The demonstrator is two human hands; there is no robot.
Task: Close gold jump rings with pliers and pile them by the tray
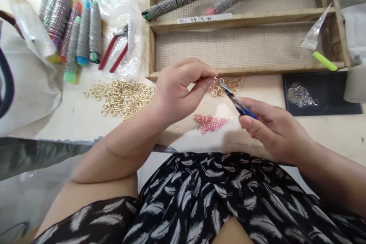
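My right hand [271, 129] is closed around the blue handles of a pair of pliers [235, 101], whose metal jaws point up and left. The jaw tips meet the fingertips of my left hand [183, 87], which is pinched, thumb against forefinger. Whatever lies in that pinch is too small and hidden to name. Just behind the jaws lie gold rings with pink bits [233, 83]. A small heap of pink beads [210, 124] is on the table below my hands. Left of my left wrist spreads a pile of plain gold rings [122, 97].
A wooden tray with mesh compartments [243, 72] spans the back, with two wire-wrapped rods [180, 2] on it. Several more wire-wrapped rods [84, 34] and red-handled cutters [118, 47] lie at left. A black mat [334, 99] with silver bits [301, 94] is at right.
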